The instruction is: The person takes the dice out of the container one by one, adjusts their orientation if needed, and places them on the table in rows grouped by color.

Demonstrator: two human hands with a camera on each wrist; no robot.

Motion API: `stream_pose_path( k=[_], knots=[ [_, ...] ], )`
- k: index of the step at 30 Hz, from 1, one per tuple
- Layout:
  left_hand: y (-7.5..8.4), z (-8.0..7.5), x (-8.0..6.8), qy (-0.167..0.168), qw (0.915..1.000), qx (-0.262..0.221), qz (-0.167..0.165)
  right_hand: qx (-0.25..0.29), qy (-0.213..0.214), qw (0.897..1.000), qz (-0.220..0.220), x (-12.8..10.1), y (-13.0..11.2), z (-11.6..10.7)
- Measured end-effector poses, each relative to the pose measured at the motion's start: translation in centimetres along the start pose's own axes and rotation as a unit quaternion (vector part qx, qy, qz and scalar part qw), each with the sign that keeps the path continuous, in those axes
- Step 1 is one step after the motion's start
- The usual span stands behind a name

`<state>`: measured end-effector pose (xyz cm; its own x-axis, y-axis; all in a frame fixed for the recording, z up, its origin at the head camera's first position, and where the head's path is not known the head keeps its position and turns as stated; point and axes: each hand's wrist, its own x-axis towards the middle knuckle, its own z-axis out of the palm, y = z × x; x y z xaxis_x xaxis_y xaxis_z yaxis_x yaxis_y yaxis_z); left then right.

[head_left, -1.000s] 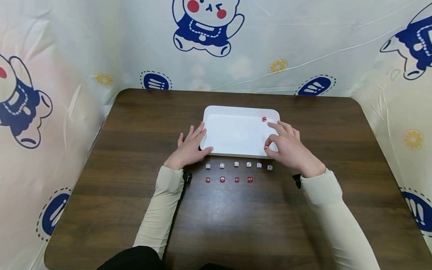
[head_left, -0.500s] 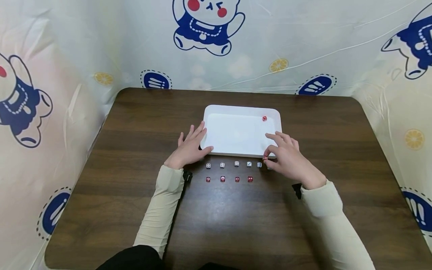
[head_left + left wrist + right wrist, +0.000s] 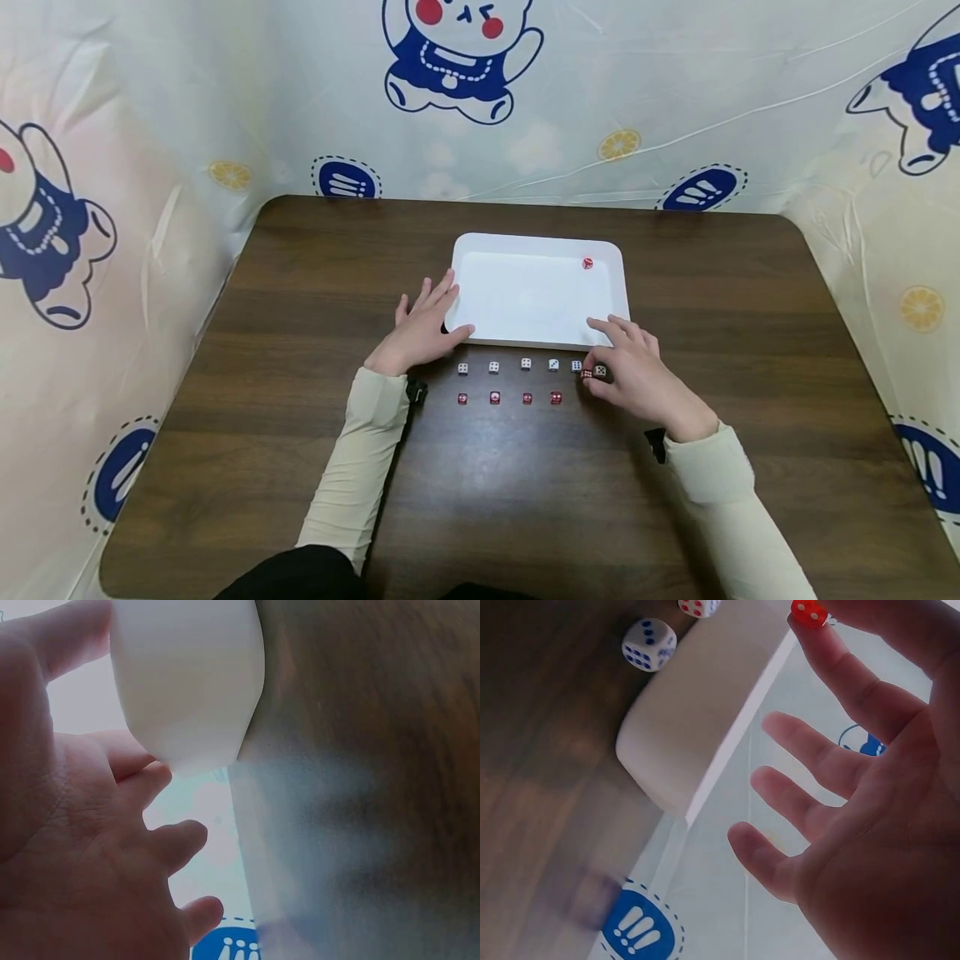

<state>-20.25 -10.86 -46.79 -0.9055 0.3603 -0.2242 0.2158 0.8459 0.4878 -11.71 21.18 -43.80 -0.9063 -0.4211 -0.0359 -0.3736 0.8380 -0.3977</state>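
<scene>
Right hand (image 3: 637, 379): pinches red die (image 3: 587, 374) at fingertips; row's empty slot apparently at 7 o'clock. Left hand (image 3: 420, 329): fingers relaxed, touching white tray (image 3: 536, 329).

A tray (image 3: 537, 300) sits mid-table (image 3: 300, 275) with one die (image 3: 587, 263) in its far right corner. Two rows of dice (image 3: 525, 381) lie on the table before the tray.

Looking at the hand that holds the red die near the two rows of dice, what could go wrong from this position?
The right hand pinches a red die directly beside the white dice row; its fingers could knock the nearest white dice out of line. Only the fingertips hold the die, so it might slip and roll. The left hand rests against the white tray, where one red die lies; a nudge could shift the tray.
</scene>
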Motion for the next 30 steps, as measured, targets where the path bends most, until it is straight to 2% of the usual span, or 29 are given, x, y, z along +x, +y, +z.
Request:
stream_pose_path(
  k=[15,30],
  knots=[
    [0.0,0.0,-0.1,0.002,0.9999,-0.007,0.008,-0.009,0.009,1.0,-0.001,-0.7,0.1,1.9],
    [0.1,-0.2,-0.3,0.002,0.9999,-0.013,0.011,-0.026,0.007,1.0,0.0,-1.2,0.1,2.9]
  ],
)
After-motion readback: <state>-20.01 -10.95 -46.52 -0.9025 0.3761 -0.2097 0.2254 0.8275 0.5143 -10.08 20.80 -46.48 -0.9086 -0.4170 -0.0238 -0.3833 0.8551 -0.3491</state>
